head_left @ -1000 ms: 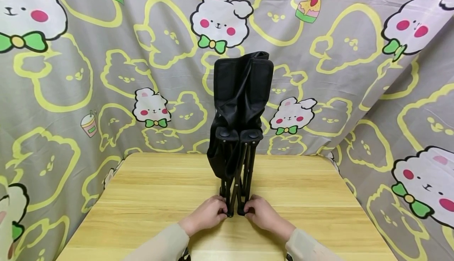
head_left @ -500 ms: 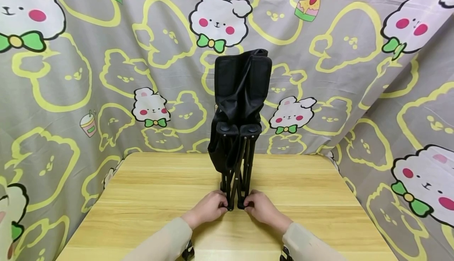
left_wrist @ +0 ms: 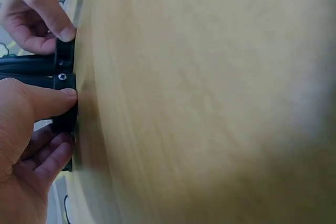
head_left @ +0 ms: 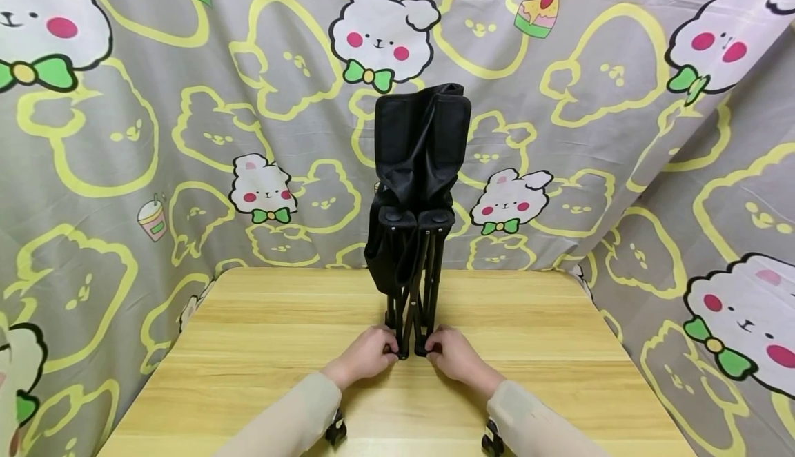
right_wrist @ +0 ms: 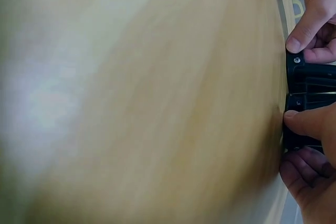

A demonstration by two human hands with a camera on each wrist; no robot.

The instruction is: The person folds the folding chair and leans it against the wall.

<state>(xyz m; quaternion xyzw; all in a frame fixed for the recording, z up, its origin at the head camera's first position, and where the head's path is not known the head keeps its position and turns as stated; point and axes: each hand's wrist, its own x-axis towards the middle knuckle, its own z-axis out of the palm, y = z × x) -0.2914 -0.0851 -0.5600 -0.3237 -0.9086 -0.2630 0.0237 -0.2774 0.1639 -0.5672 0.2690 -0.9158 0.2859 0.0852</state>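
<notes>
A black folding chair [head_left: 422, 146], folded into a narrow bundle, stands upright on the wooden table [head_left: 279, 305]. Its dark fabric is bunched at the top and hangs down on the left, over thin crossed legs. My left hand [head_left: 366, 352] pinches the foot of the left leg, thumb in front and fingers behind. On the opposite side, my right hand [head_left: 456, 353] holds the right foot the same way. Both wrist views show the black plastic feet [left_wrist: 64, 100] with screws, down at the table surface. Some of the rear legs are hidden behind the front ones.
A grey curtain [head_left: 298, 132] printed with rabbits and yellow outlines surrounds the table at the back and sides. Black wrist camera mounts [head_left: 336, 429] hang beneath both sleeves. Bare wood extends to both sides of the chair.
The chair has shifted slightly away from me across the table, toward the back curtain. Both hands have moved forward with it, still holding its feet.
</notes>
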